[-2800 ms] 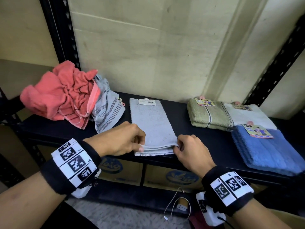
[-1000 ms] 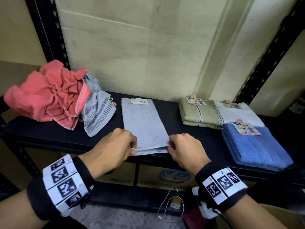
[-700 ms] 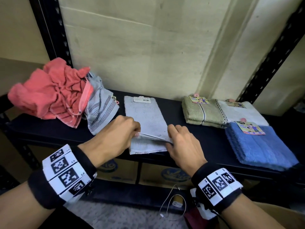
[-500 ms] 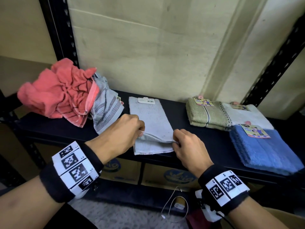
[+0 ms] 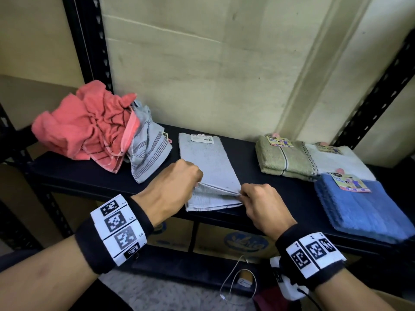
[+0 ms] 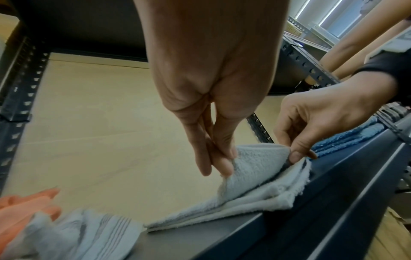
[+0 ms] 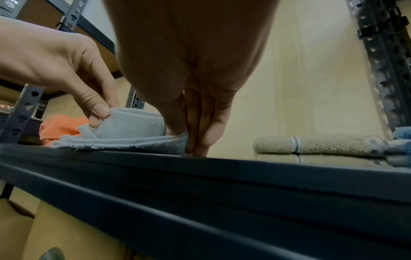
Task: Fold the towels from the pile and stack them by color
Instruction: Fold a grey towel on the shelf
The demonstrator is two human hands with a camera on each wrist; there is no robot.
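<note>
Grey towel (image 5: 207, 162) on the shelf (image 5: 94, 176) had its near edge newly lifted in the head view, left hand (image 6: 213, 109) pinching one corner, right hand (image 7: 193, 98) the other, so the cross-fold looked begun.

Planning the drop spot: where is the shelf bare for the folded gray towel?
Bare shelf lies between the gray towel and the green towel, and along the front left. Crowded: the pile and the blue towel.
</note>
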